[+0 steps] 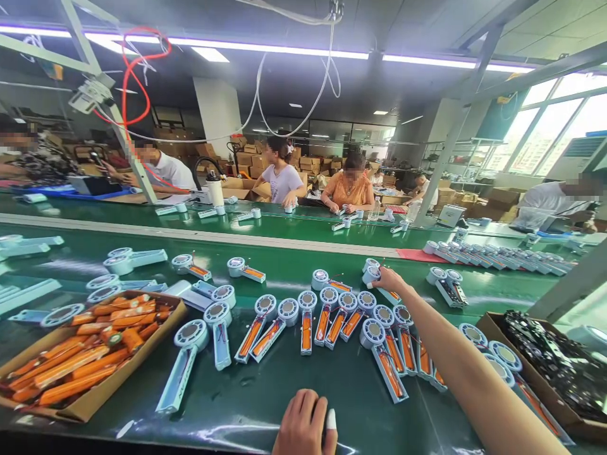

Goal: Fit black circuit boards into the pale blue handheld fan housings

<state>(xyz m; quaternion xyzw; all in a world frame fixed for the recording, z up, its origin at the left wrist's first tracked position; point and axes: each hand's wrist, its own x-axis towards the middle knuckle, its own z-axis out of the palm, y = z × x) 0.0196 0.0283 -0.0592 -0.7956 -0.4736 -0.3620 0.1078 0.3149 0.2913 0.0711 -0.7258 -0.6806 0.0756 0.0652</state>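
My right hand (pixel 392 282) reaches far across the green bench, its fingers closed on the round head of a light blue handheld fan housing (pixel 371 273). The housing's handle, with an orange battery inside, partly shows beneath the hand. Near the front edge my left hand (pixel 304 424) rests on the surface with fingers curled together; nothing shows in it, and one digit wears a white finger cover. Between the hands several fan housings with orange batteries (pixel 306 332) lie in a row. To the left, one housing (pixel 183 366) has a handle with no battery showing.
An open carton of orange batteries (pixel 90 404) stands at left, and a carton of dark parts (pixel 493 328) at right. More housings (pixel 502 256) line a red strip beyond the pale rail (pixel 284 239). Several co-workers sit opposite; a metal post (pixel 441 164) rises at right.
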